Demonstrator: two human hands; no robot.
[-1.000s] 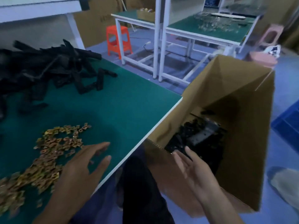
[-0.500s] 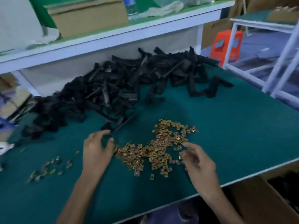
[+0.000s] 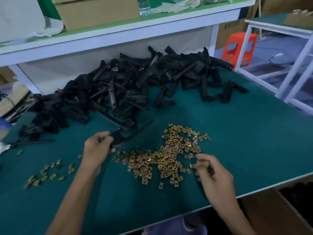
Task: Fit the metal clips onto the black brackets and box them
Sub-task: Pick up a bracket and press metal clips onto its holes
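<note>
A large heap of black brackets (image 3: 128, 89) lies across the back of the green table (image 3: 237, 136). Nearer me sits a spread of small golden metal clips (image 3: 162, 155). My left hand (image 3: 98, 146) grips the near end of one black bracket (image 3: 122, 138) at the heap's front edge. At the right edge of the clip pile, my right hand (image 3: 211, 170) has its fingers curled, its fingertips pinching at a clip. The cardboard box (image 3: 277, 211) stands below the table's right front corner, with dark brackets inside.
A smaller scatter of clips (image 3: 49, 172) lies at the left front. A white shelf (image 3: 118, 36) with a carton and a bottle runs behind the heap. An orange stool (image 3: 240, 48) and a white table frame (image 3: 288, 65) stand at the right.
My view turned from the box back to the table. My left hand reached forward and took hold of a bracket; my right hand came from the box to the clip pile's right edge.
</note>
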